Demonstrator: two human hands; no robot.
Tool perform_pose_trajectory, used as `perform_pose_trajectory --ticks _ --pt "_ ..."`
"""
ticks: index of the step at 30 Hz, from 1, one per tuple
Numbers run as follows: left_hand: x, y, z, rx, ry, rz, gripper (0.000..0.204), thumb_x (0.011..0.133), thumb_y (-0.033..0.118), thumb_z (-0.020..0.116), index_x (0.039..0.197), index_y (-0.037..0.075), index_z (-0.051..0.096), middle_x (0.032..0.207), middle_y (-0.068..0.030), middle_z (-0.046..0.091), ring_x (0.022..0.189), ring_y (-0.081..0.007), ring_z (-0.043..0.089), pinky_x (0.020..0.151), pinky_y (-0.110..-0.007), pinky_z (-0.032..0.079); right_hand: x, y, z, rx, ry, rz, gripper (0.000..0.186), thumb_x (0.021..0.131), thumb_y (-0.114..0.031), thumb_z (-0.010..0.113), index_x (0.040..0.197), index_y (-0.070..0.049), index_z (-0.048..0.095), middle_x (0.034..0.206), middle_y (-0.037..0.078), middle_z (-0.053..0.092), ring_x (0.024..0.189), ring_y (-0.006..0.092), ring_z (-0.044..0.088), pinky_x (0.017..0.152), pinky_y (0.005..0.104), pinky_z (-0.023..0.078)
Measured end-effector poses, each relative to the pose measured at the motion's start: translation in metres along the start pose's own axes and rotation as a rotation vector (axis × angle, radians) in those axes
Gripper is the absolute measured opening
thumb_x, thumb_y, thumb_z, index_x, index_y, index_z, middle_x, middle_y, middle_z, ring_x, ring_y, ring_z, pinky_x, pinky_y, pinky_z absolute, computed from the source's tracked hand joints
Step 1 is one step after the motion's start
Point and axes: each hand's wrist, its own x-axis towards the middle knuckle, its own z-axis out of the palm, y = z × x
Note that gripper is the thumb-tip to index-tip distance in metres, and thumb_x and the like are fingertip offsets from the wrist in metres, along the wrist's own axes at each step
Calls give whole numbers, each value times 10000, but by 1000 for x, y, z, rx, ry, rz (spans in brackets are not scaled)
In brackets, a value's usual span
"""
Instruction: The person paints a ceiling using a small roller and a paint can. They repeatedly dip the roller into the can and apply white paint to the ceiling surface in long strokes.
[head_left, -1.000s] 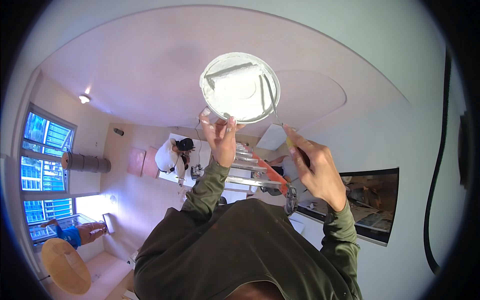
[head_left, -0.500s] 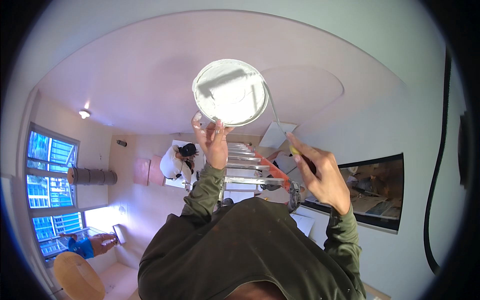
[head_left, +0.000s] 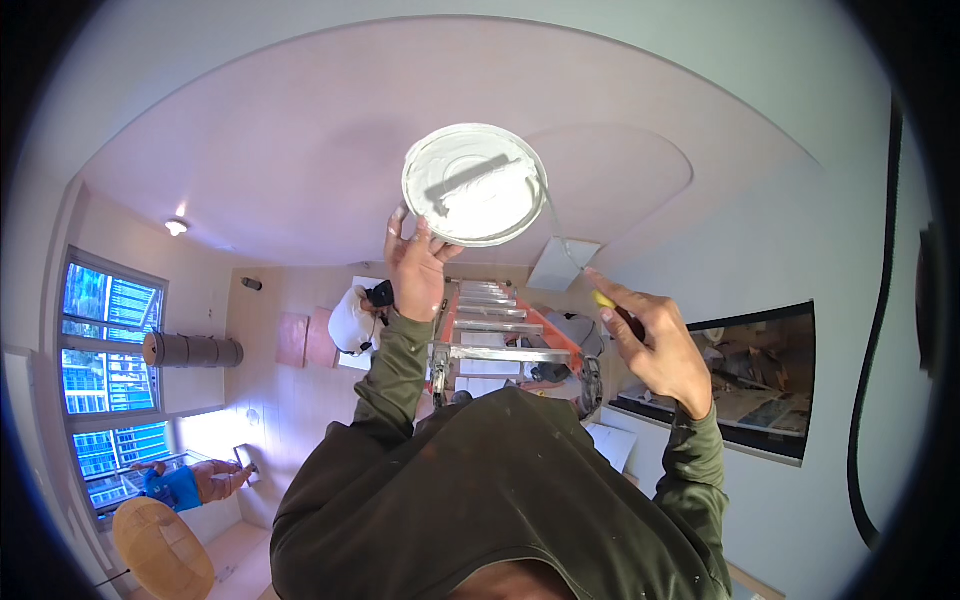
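My left hand [head_left: 414,270] supports a round white container [head_left: 476,232] from below, fingers wrapped at its lower left rim; white specks mark the skin. Inside, white paint coats a paint roller [head_left: 465,180], lying diagonally. Its thin metal frame runs down past the container's right rim to a yellow-and-dark handle [head_left: 620,310], gripped in my right hand [head_left: 650,340]. Both olive-sleeved forearms reach up from the lower edge.
An aluminium ladder with orange rails [head_left: 490,325] stands below. A person in white [head_left: 350,325] bends over pale boards; another in blue [head_left: 170,488] is by the windows [head_left: 110,340]. Further items include a grey roll [head_left: 190,350], round tan shade [head_left: 163,548] and dark recess [head_left: 745,375].
Since a second ago the container has dropped slightly and the roller in it slants differently. My left hand has shifted left, my right hand a little right. More of the ladder shows.
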Motion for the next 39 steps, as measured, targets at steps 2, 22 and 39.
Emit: perform_pose_trajectory --ticks 2,22,39 --pt "5 10 3 75 -8 -70 449 1012 219 542 1390 23 398 1164 -130 651 946 -208 696 720 -340 619 -2 -2 -9 5 2 40 441 917 -16 572 1357 -9 566 961 269 680 719 352 631 721 385 511" --pt "35 41 11 224 -1 -222 353 990 284 578 1135 -35 624 973 -88 694 776 -146 694 576 -281 577 -24 20 -31 44 -50 45 435 892 -20 614 1326 -43 615 847 221 687 584 182 487 623 328 463" --pt "33 33 -4 288 -36 -177 291 992 205 585 1175 -18 616 1061 -93 674 884 -160 681 693 -330 581 -13 53 -50 171 -129 124 440 886 1 598 1324 -43 622 671 96 597 520 117 458 559 291 434"
